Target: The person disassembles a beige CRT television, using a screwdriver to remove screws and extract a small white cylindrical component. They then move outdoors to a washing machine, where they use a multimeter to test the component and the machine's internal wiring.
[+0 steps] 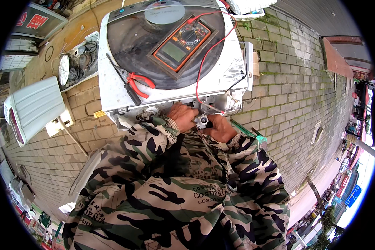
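In front of me stands a white washing machine [112,99] with a dark round lid window and its near side opened up. My right hand [221,129] is closed on a small whitish fitting [202,121] with a round opening, just outside that edge. Beside it my left hand [182,116] has its fingers curled by the machine's exposed inner parts; what they grip is hidden. An orange-edged multimeter [182,45] rests in a frame on the lid. Its red test lead [202,66] runs down toward the fitting. Red-handled pliers [140,84] and a black-handled screwdriver [132,94] lie on the left of the top.
On the paving left of the machine are a white tub of motor-like parts [80,62] and a white ribbed panel [39,104]. A white basket [248,16] stands at the back right. Green plastic [260,141] lies beyond my right hand.
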Tool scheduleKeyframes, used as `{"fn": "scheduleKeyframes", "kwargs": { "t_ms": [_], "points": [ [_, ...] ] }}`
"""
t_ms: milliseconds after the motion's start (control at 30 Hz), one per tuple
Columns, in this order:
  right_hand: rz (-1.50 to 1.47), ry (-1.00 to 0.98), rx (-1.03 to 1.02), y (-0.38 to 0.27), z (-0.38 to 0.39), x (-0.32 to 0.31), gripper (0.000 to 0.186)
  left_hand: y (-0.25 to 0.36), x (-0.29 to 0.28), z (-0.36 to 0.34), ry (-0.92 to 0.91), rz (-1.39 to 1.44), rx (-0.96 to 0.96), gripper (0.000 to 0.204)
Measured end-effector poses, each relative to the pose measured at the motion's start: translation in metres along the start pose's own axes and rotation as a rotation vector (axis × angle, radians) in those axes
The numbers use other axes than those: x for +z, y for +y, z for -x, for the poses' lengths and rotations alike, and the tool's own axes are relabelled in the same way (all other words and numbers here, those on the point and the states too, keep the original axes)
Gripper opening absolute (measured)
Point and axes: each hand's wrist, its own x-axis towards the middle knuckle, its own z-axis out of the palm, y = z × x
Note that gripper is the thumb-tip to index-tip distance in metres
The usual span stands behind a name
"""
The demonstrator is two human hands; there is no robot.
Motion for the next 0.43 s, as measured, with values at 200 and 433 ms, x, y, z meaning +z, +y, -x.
{"fn": "scheduleKeyframes", "kwargs": {
  "t_ms": [200,433],
  "points": [
    [0.028,0.098,-0.026,0.000,0.010,0.003,0.027,-0.012,-0.003,-0.008,-0.101,0.045,0.061,0.020],
    [0.524,0.130,0.230,-0.018,0.004,0.014,0.045,-0.008,0.006,-0.012,-0.113,-0.053,0.032,0.020]
  ]
}}
